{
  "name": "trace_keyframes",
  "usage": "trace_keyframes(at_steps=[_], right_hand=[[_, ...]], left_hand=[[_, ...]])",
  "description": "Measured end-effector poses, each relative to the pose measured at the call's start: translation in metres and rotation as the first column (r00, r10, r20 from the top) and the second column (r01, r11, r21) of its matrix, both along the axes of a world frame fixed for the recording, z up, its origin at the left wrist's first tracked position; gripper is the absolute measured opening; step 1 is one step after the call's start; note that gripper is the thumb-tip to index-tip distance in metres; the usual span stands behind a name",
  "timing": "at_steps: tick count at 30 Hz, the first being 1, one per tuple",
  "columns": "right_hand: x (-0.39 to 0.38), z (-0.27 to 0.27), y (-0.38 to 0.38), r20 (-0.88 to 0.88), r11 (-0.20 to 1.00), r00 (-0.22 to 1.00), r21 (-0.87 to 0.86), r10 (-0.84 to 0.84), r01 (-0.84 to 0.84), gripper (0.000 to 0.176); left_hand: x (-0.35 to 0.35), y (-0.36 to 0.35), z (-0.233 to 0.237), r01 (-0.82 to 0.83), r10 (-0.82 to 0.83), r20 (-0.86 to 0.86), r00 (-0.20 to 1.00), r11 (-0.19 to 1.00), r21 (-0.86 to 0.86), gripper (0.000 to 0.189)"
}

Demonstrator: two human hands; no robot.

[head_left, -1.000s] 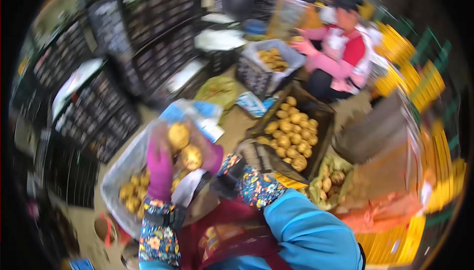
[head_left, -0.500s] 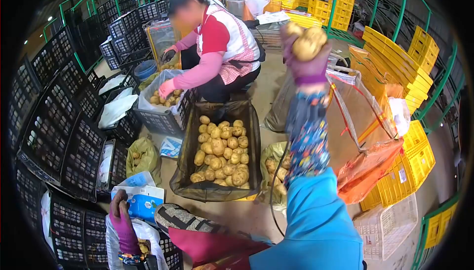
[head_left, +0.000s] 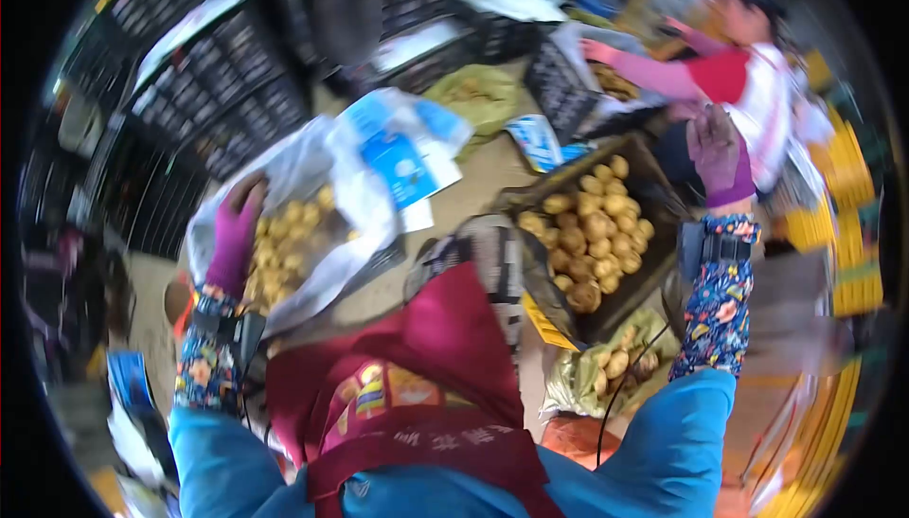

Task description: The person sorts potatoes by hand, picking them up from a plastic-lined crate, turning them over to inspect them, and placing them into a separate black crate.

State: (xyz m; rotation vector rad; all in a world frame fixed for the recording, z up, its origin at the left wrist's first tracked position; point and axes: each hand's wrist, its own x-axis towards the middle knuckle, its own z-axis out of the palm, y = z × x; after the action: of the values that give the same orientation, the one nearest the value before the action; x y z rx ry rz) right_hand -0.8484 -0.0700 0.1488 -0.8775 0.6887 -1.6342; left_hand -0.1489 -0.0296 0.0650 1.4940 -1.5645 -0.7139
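Observation:
My left hand (head_left: 237, 232), in a purple glove with dark fingertips, is at the left edge of a crate lined with a white plastic bag (head_left: 352, 258). Its fingers stretch out beside small potatoes (head_left: 284, 234), and nothing shows in them. Raised at the right, my right hand (head_left: 720, 153) wears a matching glove. Its fingers point up and look extended, slightly blurred, with no potato visible in them. Below and left of it stands a dark crate with a mesh liner (head_left: 653, 267), holding larger potatoes (head_left: 597, 234).
Across from me a person in a red and white top (head_left: 739, 73) reaches into another lined potato crate (head_left: 568, 87). A green sack of potatoes (head_left: 615, 366) stands near my right arm. Black crates (head_left: 213, 92) stack at left, yellow crates (head_left: 847, 224) at right. A blue-white packet (head_left: 402, 168) lies nearby.
My view has swung left and down. The potatoes that were in my right hand are no longer seen in it. My left hand remains by the white-lined crate.

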Motion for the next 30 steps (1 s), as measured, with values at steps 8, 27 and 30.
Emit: trace_keyframes(at_steps=[8,27,30], right_hand=[[0.531,-0.136,-0.107,-0.548,0.478,0.219,0.391,0.808,-0.786,0.059],[0.552,-0.604,-0.169,-0.353,0.256,-0.887,0.925,0.297,-0.282,0.067],[0.584,-0.499,-0.142,-0.373,0.448,-0.803,0.881,0.464,-0.15,0.048]], left_hand=[[0.116,0.027,-0.1,-0.22,0.228,-0.211,0.95,0.974,0.059,0.032],[0.076,0.072,-0.134,0.319,-0.704,0.373,0.604,0.643,0.696,0.015],[0.085,0.058,-0.12,0.277,-0.638,0.236,0.733,0.597,0.753,0.021]])
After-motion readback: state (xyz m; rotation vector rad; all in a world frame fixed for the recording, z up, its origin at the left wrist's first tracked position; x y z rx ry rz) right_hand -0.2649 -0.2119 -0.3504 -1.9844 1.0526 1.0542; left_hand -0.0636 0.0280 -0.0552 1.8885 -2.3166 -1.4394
